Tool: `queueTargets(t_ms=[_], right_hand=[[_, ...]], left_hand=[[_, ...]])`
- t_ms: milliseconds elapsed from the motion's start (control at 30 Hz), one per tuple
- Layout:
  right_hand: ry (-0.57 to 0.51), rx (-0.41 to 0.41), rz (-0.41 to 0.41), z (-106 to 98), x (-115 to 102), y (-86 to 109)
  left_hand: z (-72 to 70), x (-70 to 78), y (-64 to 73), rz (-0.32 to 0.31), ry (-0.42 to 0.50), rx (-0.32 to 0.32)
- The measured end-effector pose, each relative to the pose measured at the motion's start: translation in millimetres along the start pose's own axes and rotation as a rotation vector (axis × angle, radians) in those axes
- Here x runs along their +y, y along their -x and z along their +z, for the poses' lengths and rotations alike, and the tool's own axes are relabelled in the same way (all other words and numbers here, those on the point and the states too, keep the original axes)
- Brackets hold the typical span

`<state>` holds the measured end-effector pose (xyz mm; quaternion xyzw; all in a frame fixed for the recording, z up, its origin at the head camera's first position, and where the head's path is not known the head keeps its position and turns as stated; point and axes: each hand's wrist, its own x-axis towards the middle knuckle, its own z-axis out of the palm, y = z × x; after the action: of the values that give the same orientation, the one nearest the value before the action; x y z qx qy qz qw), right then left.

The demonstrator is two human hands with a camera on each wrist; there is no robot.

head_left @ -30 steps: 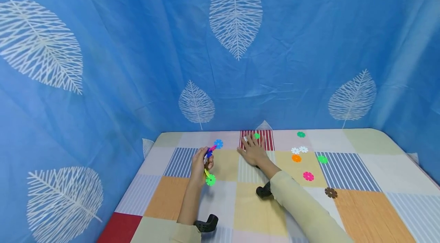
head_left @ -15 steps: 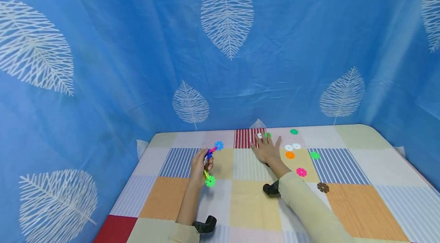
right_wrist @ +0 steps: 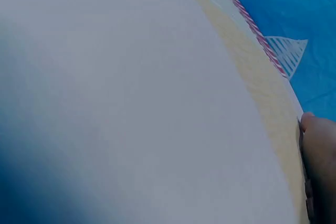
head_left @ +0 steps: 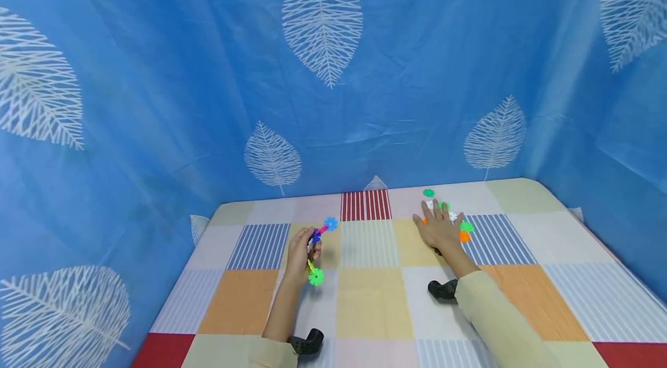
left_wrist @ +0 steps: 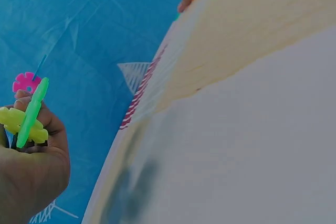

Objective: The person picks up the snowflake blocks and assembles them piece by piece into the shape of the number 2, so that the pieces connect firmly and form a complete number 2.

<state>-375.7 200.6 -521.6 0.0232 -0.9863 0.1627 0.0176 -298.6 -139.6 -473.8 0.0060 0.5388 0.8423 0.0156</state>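
My left hand [head_left: 299, 252] grips a small chain of slotted plastic flower discs. A light blue disc [head_left: 330, 224] and a pink disc [left_wrist: 27, 82] stick out at its far end. A green disc [head_left: 316, 276] and a yellow disc [left_wrist: 23, 123] hang at the near end; dark blue shows between the fingers. My right hand [head_left: 440, 232] lies palm down with spread fingers over loose flower discs. Around its fingers show a white disc [head_left: 453, 216], a green disc [head_left: 466, 227] and an orange disc [head_left: 464, 236]. Whatever lies under the palm is hidden.
A darker green disc [head_left: 428, 192] lies near the table's back edge, beyond the right fingertips. The patchwork cloth [head_left: 370, 304] covers the table. Blue leaf-print curtain [head_left: 417, 67] hangs behind and at both sides.
My right hand has slid rightward across the cloth, and the white and green discs by its fingers moved along. Loose pink and brown discs are now out of sight. The left hand keeps its grip.
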Motion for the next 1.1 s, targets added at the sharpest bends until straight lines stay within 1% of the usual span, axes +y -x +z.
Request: queueTargets(t_ms=[100, 167, 267, 367, 467, 567, 667, 733, 833, 933, 1033, 1100], right_hand=[[-0.013, -0.026, -0.015, -4.2, 6.2, 5.5], [-0.012, -0.025, -0.030, -8.0, 8.8, 6.1], [-0.019, -0.005, -0.051, -14.6, 10.1, 0.4], [-0.026, 0.007, -0.084, -21.9, 9.9, -10.7], [-0.015, -0.041, -0.096, -26.2, 11.9, -19.4], [-0.026, -0.101, -0.091, -25.2, 17.4, -19.8], [0.003, -0.108, -0.106, -17.4, 23.1, -12.9], [0.020, -0.082, -0.134, -12.0, 24.9, -6.4], [0.034, -0.033, -0.176, -8.1, 24.4, 2.6], [0.008, -0.005, -0.211, -13.2, 23.6, 10.6], [-0.084, 0.023, -0.225, -25.5, 23.3, 17.9], [-0.186, 0.054, -0.220, -36.4, 23.4, 23.4]], left_hand=[[1.5, -10.0, -0.5, -0.008, -0.020, 0.013], [4.0, -17.6, 0.6, -0.012, -0.034, 0.005], [9.2, -30.3, 3.0, -0.032, -0.045, -0.016], [15.5, -43.1, 5.2, -0.066, -0.054, -0.044], [20.6, -53.8, 7.5, -0.102, -0.062, -0.072], [22.5, -60.8, 9.5, -0.134, -0.053, -0.084], [22.3, -63.2, 10.8, -0.156, -0.045, -0.085], [21.8, -62.0, 10.9, -0.160, -0.048, -0.086], [21.9, -57.0, 9.7, -0.146, -0.063, -0.080], [22.8, -51.7, 6.8, -0.127, -0.068, -0.080], [26.2, -50.1, 4.7, -0.129, -0.065, -0.085], [29.8, -51.5, 4.3, -0.137, -0.065, -0.100]])
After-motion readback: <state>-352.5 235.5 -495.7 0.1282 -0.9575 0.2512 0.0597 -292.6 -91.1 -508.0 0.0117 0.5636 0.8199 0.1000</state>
